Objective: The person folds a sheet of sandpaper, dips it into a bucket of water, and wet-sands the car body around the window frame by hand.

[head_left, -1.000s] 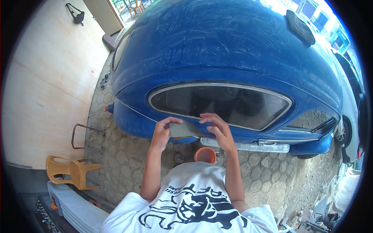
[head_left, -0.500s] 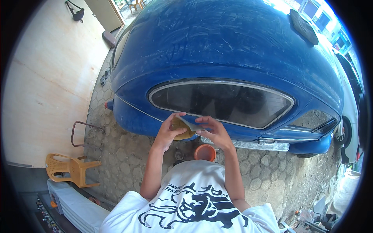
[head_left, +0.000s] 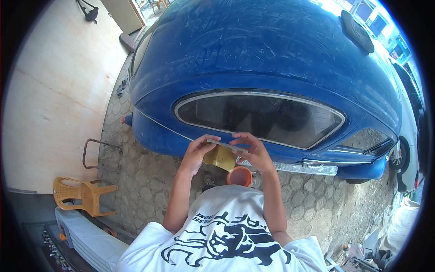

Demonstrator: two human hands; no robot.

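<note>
The left hand pinches one end of a yellow-and-grey sheet, apparently folded or bent, while the right hand pinches the other end. The sheet is between the hands, beside the car.

left hand and right hand holding a yellow-and-grey sheet, blue car beyond, orange bucket below

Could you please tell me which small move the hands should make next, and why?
Perhaps the left hand and right hand should pinch the tan sheet flat along its upper edge, since both hold it there and a grey strip looks like an unflattened fold.
</note>
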